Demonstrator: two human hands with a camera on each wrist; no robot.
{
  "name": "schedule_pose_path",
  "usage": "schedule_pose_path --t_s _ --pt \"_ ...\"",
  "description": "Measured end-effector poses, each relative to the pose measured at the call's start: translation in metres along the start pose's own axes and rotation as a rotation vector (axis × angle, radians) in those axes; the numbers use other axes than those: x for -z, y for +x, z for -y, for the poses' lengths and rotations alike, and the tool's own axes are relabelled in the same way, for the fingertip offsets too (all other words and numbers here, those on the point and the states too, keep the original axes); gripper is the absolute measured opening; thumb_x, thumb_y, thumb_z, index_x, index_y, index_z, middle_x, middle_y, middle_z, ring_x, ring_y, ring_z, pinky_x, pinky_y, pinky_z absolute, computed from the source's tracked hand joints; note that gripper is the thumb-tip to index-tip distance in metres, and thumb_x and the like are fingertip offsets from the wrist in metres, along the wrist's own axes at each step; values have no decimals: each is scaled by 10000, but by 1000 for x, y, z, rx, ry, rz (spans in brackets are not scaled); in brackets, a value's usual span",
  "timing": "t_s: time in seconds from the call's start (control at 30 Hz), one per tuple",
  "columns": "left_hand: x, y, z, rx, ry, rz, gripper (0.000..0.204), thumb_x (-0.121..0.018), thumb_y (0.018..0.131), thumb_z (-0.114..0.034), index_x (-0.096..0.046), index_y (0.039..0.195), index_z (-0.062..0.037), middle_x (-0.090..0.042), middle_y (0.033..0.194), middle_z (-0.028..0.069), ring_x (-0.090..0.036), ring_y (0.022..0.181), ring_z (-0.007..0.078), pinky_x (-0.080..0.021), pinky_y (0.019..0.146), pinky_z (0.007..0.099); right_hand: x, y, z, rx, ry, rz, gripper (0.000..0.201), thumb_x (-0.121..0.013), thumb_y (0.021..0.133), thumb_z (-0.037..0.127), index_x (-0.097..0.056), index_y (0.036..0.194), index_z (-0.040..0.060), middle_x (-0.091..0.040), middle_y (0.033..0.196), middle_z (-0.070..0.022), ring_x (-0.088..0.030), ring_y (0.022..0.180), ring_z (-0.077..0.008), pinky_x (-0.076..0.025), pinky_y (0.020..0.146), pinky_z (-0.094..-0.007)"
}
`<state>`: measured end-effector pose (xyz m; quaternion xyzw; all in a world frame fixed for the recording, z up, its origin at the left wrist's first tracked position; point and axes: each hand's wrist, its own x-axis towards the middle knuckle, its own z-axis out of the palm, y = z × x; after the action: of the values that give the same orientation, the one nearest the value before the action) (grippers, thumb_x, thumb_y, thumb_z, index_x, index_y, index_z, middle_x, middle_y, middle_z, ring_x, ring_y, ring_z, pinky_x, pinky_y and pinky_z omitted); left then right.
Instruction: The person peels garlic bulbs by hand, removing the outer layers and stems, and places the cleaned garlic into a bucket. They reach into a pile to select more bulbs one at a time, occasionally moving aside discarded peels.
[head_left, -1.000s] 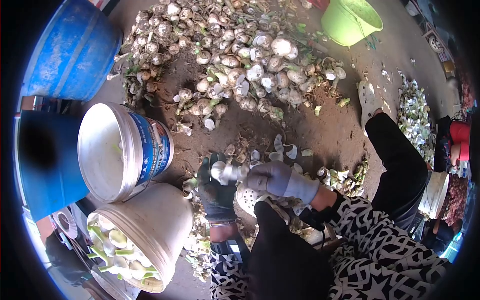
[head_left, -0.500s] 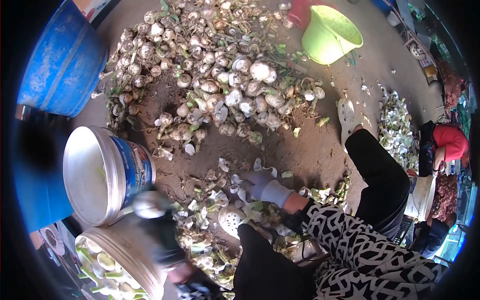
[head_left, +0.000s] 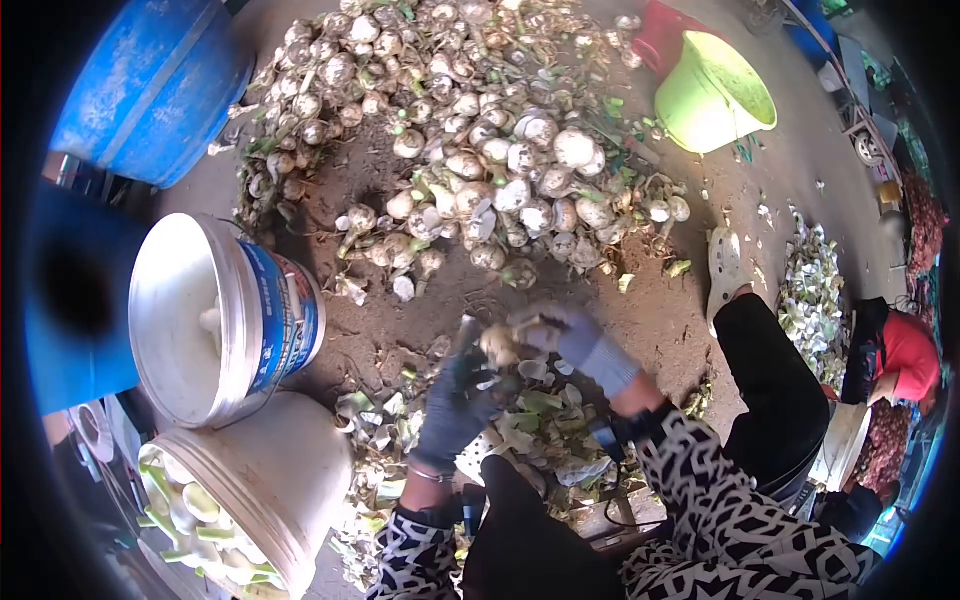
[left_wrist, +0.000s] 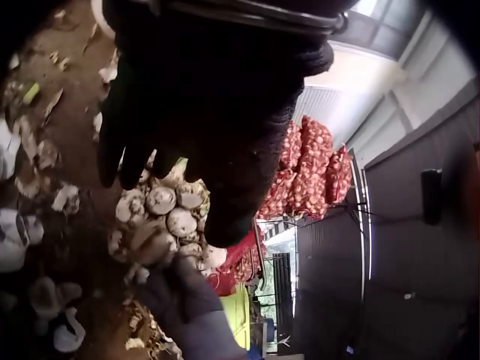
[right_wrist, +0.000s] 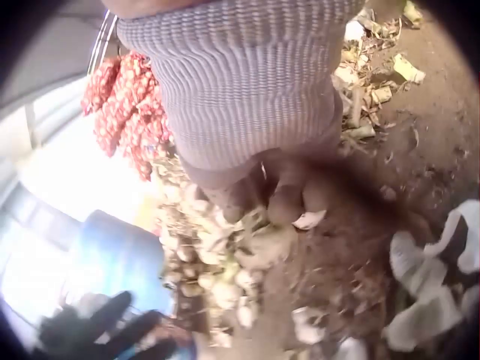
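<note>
My right hand [head_left: 588,352], in a pale grey knit glove, grips a brownish, unpeeled garlic bulb [head_left: 498,345] over the floor in front of me. The bulb is blurred in the left wrist view. My left hand [head_left: 450,415], in a dark glove, is close beside it on the left. Its fingers are spread in the right wrist view, with nothing in them. Below the hands lie loose garlic skins [head_left: 535,425] and leaf scraps. A large heap of dirty garlic bulbs [head_left: 470,195] spreads out ahead.
An upright-mouthed white bucket with a blue label [head_left: 275,320] leans at left with a pale bulb [head_left: 211,322] inside. Below it, another white bucket [head_left: 300,460] holds trimmed bulbs. Blue barrels [head_left: 150,90], a lime bucket [head_left: 700,100] and a person in red [head_left: 910,355] surround the heap.
My left hand carried a white garlic bulb left to the buckets and has come back without it. My right hand dipped toward the floor and has come up with a brownish bulb.
</note>
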<state>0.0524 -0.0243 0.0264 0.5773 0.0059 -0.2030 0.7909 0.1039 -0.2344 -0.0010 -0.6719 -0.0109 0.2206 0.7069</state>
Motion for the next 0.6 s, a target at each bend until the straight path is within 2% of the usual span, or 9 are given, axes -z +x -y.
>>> schedule_pose_path --t_s 0.07,0.13,0.2,0.23,0.3,0.4,0.47,0.53,0.6 --pt "-10 0 -10 -17 -162 -25 727 -749 808 -47 -364 1425 -37 -550 1281 144 -615 1028 185 -539 832 289 -16 -18 18 -23 169 -40 247 -672 889 293 -664 1077 133 -686 928 -42 -633 840 -140 -523 734 -303" --pt "-16 -6 -24 -206 359 -105 670 -755 810 -71 -415 1386 -28 -598 1195 121 -623 1007 176 -555 802 302 -25 -27 16 -42 331 -87 283 -667 899 316 -652 1099 116 -670 861 -33 -609 789 -116 -513 722 -305" --pt "-22 -11 -39 -210 460 -181 711 -811 775 -248 -458 1344 -7 -621 1178 129 -621 1047 193 -503 894 328 -33 -27 -1 60 -331 -183 280 -639 927 290 -642 1092 63 -645 845 -16 -606 816 -109 -509 733 -283" --pt "-22 -13 -39 -288 641 -209 705 -811 769 -279 -472 1325 -9 -620 1174 146 -631 1044 222 -506 895 340 -55 -37 37 118 333 -67 297 -609 948 278 -622 1077 11 -655 852 -42 -616 838 -132 -501 751 -271" --pt "-24 -18 -43 -383 854 -249 681 -811 758 -307 -494 1288 -22 -609 1179 185 -642 1049 286 -511 901 363 -64 -40 44 90 214 -153 287 -595 956 263 -612 1060 -3 -656 851 -50 -619 837 -143 -501 757 -278" --pt "-18 -22 -37 -423 822 -269 677 -811 763 -297 -489 1289 -16 -604 1183 179 -638 1053 272 -512 900 358 -61 -37 49 88 63 -178 236 -560 972 218 -608 1029 -5 -655 830 -59 -626 823 -154 -505 752 -296" --pt "-18 -24 -33 -355 688 -267 641 -796 788 -287 -491 1280 -12 -605 1177 172 -639 1045 264 -516 892 356 -54 -36 48 274 -96 -64 196 -553 966 186 -619 1011 6 -645 803 -55 -627 782 -151 -505 709 -303" --pt "-13 -22 -21 -194 248 -243 605 -777 812 -298 -500 1261 -3 -603 1179 160 -645 1012 247 -529 861 360 -52 -43 58 152 -138 -44 182 -557 959 175 -627 1003 13 -637 788 -55 -630 762 -158 -505 699 -320" --pt "8 -26 -14 -132 175 -180 598 -782 808 -221 -484 1281 -8 -612 1161 172 -659 968 264 -547 817 388 -46 -46 58 34 -176 -23 169 -561 952 165 -634 996 19 -630 773 -56 -633 743 -165 -504 688 -336"
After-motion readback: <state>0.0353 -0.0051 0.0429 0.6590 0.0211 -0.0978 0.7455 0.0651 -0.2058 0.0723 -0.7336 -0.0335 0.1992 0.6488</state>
